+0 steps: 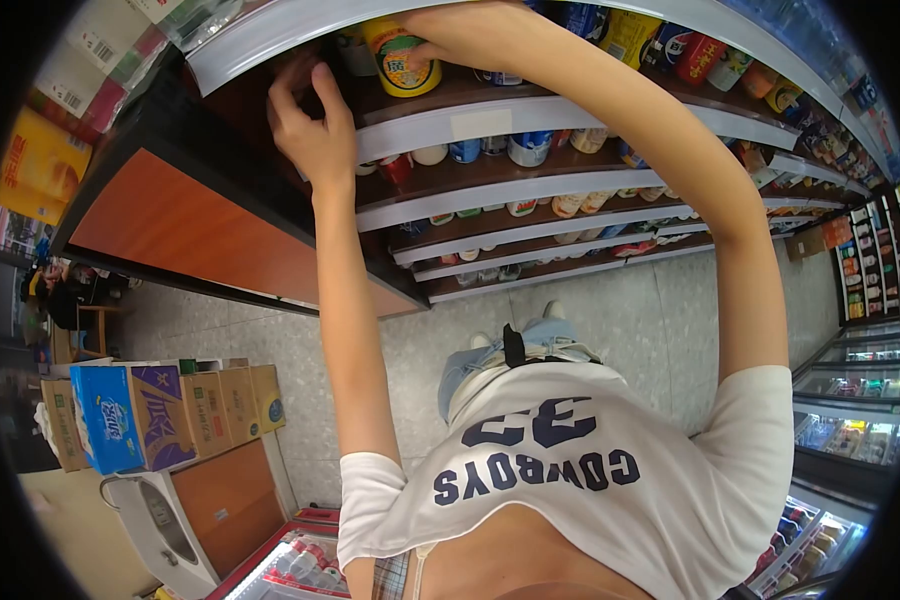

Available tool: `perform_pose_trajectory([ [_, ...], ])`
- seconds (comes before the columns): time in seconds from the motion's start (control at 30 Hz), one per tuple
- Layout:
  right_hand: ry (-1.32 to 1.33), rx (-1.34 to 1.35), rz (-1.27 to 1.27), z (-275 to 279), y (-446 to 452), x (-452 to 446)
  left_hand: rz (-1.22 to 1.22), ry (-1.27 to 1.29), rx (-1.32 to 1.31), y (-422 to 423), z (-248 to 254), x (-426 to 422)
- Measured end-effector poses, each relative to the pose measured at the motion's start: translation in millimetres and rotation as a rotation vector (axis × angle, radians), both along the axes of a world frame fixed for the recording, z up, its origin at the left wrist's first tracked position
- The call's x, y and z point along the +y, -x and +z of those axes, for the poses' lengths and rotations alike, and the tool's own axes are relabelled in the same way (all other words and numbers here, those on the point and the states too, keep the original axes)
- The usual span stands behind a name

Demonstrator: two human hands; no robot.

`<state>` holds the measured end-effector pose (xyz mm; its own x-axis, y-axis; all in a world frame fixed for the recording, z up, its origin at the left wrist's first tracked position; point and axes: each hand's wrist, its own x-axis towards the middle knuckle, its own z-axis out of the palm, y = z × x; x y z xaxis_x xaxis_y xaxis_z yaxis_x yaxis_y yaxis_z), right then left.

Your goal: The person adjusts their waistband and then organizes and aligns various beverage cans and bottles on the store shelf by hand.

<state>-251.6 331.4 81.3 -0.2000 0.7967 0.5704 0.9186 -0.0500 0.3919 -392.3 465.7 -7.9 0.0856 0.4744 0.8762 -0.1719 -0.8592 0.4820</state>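
A yellow can (402, 62) with green and red lettering stands at the left end of an upper shelf (470, 97). My right hand (460, 28) reaches in from the right, its thumb laid against the side of this can; the other fingers are mostly cut off by the shelf above and the top of the view. To the left of the can, my left hand (315, 125) is raised at the shelf's end, thumb and fingers apart and nothing visible in it. Its fingertips lie in shadow near the dark side panel.
Lower shelves hold several cans and jars (530, 148). An orange-brown end panel (210, 220) borders the shelving at left. Cardboard cartons (210, 410) sit at lower left, beside a lit cooler (305, 565). Refrigerated cases (850, 385) line the right side.
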Motion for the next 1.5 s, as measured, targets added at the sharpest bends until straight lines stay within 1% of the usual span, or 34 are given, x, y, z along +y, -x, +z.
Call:
perform_pose_trajectory([
  [0.07, 0.116, 0.086, -0.028, 11, 11, 7, 0.077, -0.105, 0.067, 7, -4, 1],
  [0.1, 0.08, 0.093, 0.04, 4, 9, 19, 0.115, -0.158, 0.101, 10, -6, 3],
  [0.17, 0.006, 0.11, 0.171, -15, 3, 47, 0.14, -0.166, 0.174, 16, -7, 3],
  [0.2, 0.007, 0.194, 0.184, -16, 12, 50, 0.15, -0.171, 0.211, 17, -8, 5],
  [0.3, -0.254, 0.152, 0.165, -19, 43, 57, 0.173, -0.228, 0.222, 13, -15, 18],
  [0.33, -0.392, 0.061, 0.158, -26, 44, 68, 0.156, -0.242, 0.195, 13, -15, 19],
  [0.43, -0.247, 0.304, 0.023, -42, 39, 45, 0.136, -0.144, 0.21, 18, -13, 18],
  [0.47, -0.266, 0.324, -0.027, -30, 48, 4, 0.163, -0.207, 0.234, 18, -12, 19],
  [0.5, -0.508, 0.248, 0.088, -39, 39, -14, 0.234, -0.211, 0.261, 20, -11, 17],
  [0.53, -0.642, 0.277, 0.173, -50, 30, -32, 0.303, -0.213, 0.284, 20, -11, 12],
  [0.57, -0.687, 0.294, 0.149, -64, 21, -52, 0.368, -0.214, 0.307, 18, -11, 8],
  [0.63, -0.733, 0.324, 0.018, -84, 2, -79, 0.484, -0.281, 0.252, 10, -14, 8],
  [0.67, -0.723, 0.404, -0.072, -89, -4, -85, 0.537, -0.315, 0.227, 5, -16, 5],
  [0.7, -0.715, 0.484, -0.161, -91, -10, -90, 0.515, -0.346, 0.175, 0, -16, 0],
  [0.77, -0.599, 0.514, -0.272, -92, -17, -86, 0.472, -0.421, 0.071, -8, -12, -5],
  [0.83, -0.526, 0.522, -0.38, -92, -18, -72, 0.351, -0.449, 0.062, -16, -10, -20],
  [0.93, -0.467, 0.635, -0.363, -86, -8, -49, 0.209, -0.496, 0.073, -28, -11, -41],
  [0.97, -0.383, 0.749, -0.346, -83, -1, -44, 0.18, -0.471, 0.114, -32, -13, -43],
  [1.03, -0.345, 0.649, -0.382, -84, 10, -35, 0.115, -0.42, 0.196, -38, -16, -49],
  [1.07, -0.459, 0.614, -0.29, -87, 15, -36, 0.18, -0.432, 0.289, -36, -15, -49],
  [1.1, -0.571, 0.571, -0.198, -89, 21, -40, 0.131, -0.378, 0.268, -36, -16, -50],
  [1.13, -0.568, 0.67, -0.117, -80, 34, -53, 0.082, -0.355, 0.243, -35, -16, -48],
  [1.23, -0.607, 0.715, 0.114, -73, 65, -98, 0.006, -0.213, 0.23, -20, -17, -59],
  [1.3, -0.502, 0.936, 0.294, -54, 83, -137, -0.103, -0.1, 0.241, -5, -14, -74],
  [1.33, -0.443, 1.076, 0.404, -41, 88, -157, -0.197, 0.013, 0.25, 5, -6, -88],
  [1.37, -0.392, 1.136, 0.526, -22, 92, -178, -0.338, 0.13, 0.222, 13, 0, -101],
  [1.43, -0.307, 1.176, 0.754, 16, 102, -225, -0.707, 0.186, 0.147, 38, 27, -137],
  [1.47, -0.282, 1.141, 0.827, 35, 108, -251, -0.87, 0.181, 0.118, 49, 49, -165],
  [1.5, -0.278, 1.102, 0.852, 47, 114, -277, -1.167, 0.05, 0.015, 50, 76, -187],
])
